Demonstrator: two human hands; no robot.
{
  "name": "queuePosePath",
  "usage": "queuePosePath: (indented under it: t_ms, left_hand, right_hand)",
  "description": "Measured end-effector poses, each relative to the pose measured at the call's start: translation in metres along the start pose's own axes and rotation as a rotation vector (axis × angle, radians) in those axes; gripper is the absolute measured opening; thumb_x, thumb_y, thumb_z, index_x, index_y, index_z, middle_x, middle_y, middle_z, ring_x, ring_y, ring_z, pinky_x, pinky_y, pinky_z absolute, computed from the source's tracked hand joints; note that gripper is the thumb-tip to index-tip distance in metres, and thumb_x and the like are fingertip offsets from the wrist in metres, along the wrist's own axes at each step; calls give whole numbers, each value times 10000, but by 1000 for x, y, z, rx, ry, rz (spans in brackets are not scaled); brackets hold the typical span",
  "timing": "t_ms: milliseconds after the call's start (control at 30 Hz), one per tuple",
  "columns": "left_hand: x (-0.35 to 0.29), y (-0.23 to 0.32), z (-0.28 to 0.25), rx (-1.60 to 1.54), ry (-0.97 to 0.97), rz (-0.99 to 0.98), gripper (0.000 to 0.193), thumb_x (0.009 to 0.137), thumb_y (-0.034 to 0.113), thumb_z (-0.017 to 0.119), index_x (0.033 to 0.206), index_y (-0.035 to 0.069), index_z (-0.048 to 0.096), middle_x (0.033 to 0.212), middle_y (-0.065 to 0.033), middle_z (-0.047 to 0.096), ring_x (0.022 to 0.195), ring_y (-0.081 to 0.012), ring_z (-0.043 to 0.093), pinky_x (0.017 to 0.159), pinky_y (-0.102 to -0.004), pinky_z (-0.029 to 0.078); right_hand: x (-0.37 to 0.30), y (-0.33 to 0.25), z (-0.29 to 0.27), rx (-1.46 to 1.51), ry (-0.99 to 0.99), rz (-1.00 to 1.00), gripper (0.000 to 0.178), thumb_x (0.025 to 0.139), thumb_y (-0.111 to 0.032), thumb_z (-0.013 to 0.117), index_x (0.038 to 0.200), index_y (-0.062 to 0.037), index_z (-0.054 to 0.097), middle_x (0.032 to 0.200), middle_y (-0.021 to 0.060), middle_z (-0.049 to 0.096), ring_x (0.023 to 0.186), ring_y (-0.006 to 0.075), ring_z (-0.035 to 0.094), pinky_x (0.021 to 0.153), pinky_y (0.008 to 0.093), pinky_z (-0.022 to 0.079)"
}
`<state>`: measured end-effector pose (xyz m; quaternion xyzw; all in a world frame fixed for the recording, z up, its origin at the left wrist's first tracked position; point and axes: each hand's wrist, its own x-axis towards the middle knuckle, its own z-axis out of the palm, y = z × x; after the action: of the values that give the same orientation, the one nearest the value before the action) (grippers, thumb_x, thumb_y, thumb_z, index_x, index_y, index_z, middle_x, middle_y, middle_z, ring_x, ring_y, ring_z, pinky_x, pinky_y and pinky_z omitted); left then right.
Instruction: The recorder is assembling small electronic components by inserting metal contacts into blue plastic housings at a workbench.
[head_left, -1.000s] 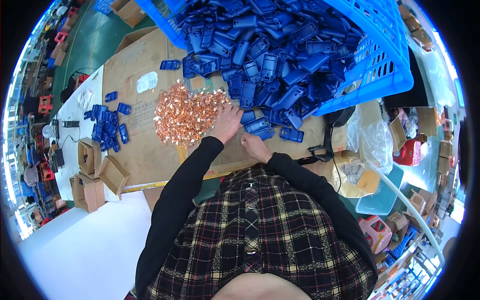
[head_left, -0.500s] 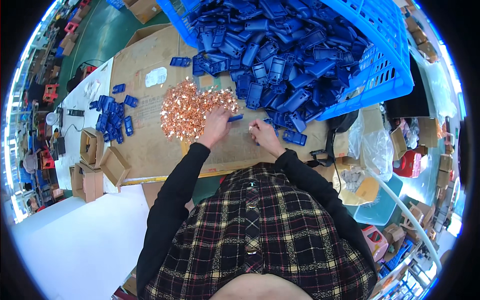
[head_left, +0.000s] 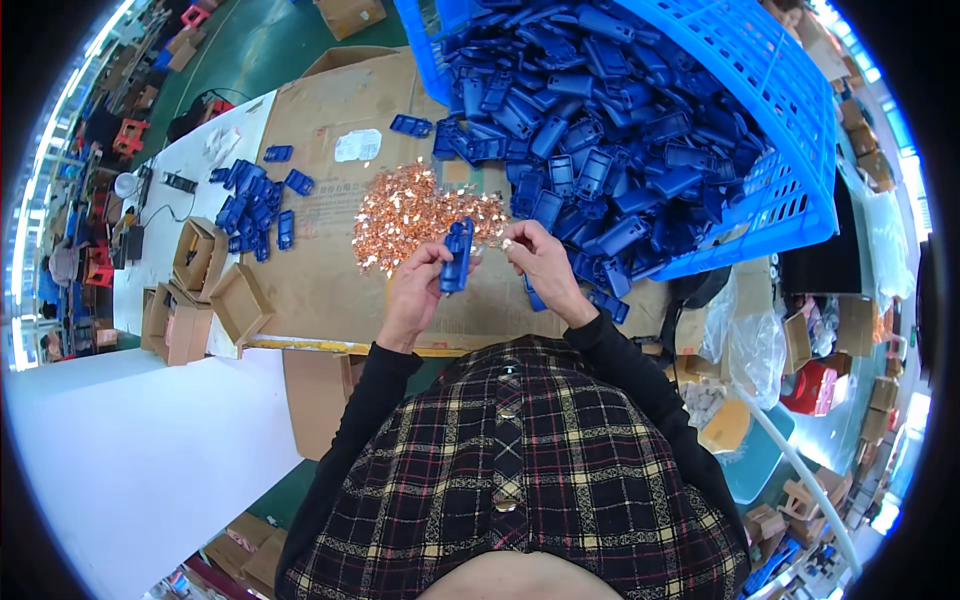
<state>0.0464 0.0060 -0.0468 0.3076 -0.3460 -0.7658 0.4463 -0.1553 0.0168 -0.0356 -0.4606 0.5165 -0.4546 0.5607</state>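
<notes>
My left hand [head_left: 413, 293] grips a blue plastic casing [head_left: 456, 260] by its side, the casing's long side pointing away from me. To its right, my right hand [head_left: 545, 266] has thumb and forefinger pinched on a tiny shiny metal piece [head_left: 507, 243], partly hidden by the fingertips. Just beyond both hands spreads a heap of small copper-coloured metal pieces [head_left: 400, 215] on the cardboard sheet [head_left: 310, 300]. Another blue casing [head_left: 534, 293] lies beneath my right hand, partly covered.
A blue plastic crate [head_left: 790, 150] lies tipped at the far right, many blue casings [head_left: 590, 130] spilling out. A smaller group of blue casings [head_left: 255, 205] sits on the left. Small cardboard boxes [head_left: 240, 305] stand at the table's left edge, and a black strap [head_left: 685, 305] lies at right.
My left hand has drawn back from the copper heap and turned the casing to point away from me. My right hand has come closer to it. The whole view has shifted slightly.
</notes>
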Motion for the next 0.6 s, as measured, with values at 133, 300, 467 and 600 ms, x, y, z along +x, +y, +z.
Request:
queuePosePath:
  t_ms: [133,300,467,600]
  left_hand:
    - [-5,16,11,-235,-49,-83,287,821,18,478,1108,34,460,1097,-149,536,976,-233,571,806,-329,476]
    - [-2,10,37,201,105,102,500,782,18,532,1245,35,344,1055,-116,535,877,-174,561,768,-293,465]
    - [0,0,46,692,115,8,439,767,36,525,1194,24,419,968,-56,540,848,-114,526,734,-248,436]
    - [-3,-5,51,703,115,80,384,788,62,497,1166,20,444,947,-58,539,813,-102,515,709,-249,435]
  right_hand:
    - [1,-16,7,-118,9,-157,76,819,-52,546,891,-28,545,826,-15,480,650,47,433,573,189,382]
    - [0,-32,16,-265,61,-423,73,800,-30,565,870,-18,547,918,32,465,709,86,443,612,209,384]
    - [2,-25,22,-626,162,-691,78,753,-15,584,826,-15,558,969,110,484,880,244,497,747,301,422]
    - [0,-19,22,-649,167,-665,85,732,-8,586,805,-7,543,988,140,491,942,301,485,799,340,422]
